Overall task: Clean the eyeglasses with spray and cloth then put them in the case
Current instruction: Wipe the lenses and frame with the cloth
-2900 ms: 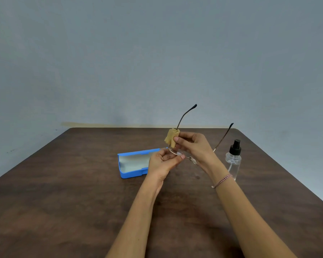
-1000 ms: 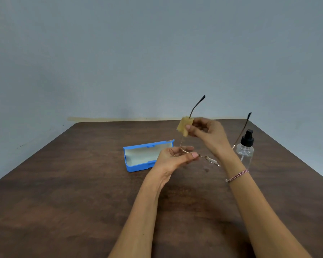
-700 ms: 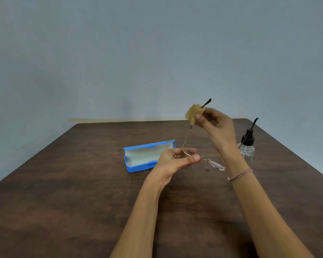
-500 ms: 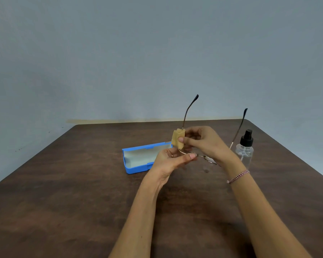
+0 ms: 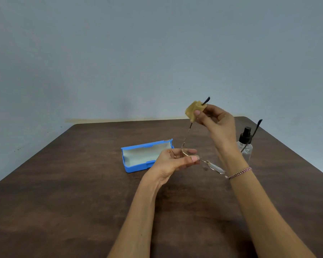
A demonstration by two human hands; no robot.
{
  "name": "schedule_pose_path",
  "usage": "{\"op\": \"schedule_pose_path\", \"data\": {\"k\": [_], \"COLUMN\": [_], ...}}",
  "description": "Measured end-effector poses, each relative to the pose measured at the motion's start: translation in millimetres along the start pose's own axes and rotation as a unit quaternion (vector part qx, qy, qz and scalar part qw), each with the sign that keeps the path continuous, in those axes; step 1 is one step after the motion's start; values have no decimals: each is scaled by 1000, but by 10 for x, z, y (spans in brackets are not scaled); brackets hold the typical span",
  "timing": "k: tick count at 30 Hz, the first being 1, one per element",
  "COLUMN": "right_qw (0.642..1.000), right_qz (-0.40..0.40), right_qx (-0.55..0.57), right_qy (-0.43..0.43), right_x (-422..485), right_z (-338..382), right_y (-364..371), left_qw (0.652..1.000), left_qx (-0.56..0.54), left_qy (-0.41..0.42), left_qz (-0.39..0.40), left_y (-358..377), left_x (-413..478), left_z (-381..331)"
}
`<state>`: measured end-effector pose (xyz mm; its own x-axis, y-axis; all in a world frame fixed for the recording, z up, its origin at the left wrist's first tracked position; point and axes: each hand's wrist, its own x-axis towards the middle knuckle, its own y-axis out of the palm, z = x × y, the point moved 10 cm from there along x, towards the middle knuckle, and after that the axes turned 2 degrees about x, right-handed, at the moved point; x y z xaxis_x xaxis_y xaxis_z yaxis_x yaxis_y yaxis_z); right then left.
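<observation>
My left hand [image 5: 175, 161] pinches the thin gold-rimmed eyeglasses [image 5: 213, 167] at the left lens rim, above the brown table [image 5: 82, 192]. Both temples point up and away. My right hand [image 5: 214, 120] pinches a folded tan cloth [image 5: 193, 110] around the left temple near its black tip. The right lens hangs free just left of my right wrist. The open blue case [image 5: 138, 159], with a pale lining, lies on the table left of my left hand. A clear spray bottle [image 5: 245, 144] with a black pump stands behind my right forearm.
A grey-blue wall rises behind the table's far edge. My right wrist wears a braided bracelet [image 5: 240, 172]. The table's right edge runs close behind the spray bottle.
My right hand has slid the cloth up the left temple from near the hinge to the tip, as it did a moment earlier. My left hand kept its hold on the frame.
</observation>
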<state>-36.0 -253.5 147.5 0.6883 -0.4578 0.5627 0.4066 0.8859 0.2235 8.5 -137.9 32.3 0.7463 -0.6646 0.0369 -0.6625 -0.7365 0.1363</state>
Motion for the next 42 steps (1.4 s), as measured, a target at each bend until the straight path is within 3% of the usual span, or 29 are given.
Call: {"op": "schedule_pose_path", "data": {"k": [7, 19, 27, 34, 42], "right_qw": [994, 989, 1000, 997, 984], "right_qz": [-74, -65, 7, -24, 121], "right_qx": [24, 58, 4, 54, -51], "right_qy": [-74, -123, 26, -45, 120], "right_x": [-55, -102, 10, 27, -71], "right_z": [262, 396, -148, 78, -392], "right_y": [-147, -103, 23, -76, 178], "left_qw": [1000, 999, 999, 999, 1000], "left_qx": [-11, -27, -41, -15, -22], "left_qy": [-8, -8, -3, -12, 4], "left_qz": [21, 35, 33, 27, -2], "left_y": [50, 75, 60, 50, -5], "left_x": [-13, -27, -9, -3, -2], "left_z": [-5, -18, -26, 4, -33]}}
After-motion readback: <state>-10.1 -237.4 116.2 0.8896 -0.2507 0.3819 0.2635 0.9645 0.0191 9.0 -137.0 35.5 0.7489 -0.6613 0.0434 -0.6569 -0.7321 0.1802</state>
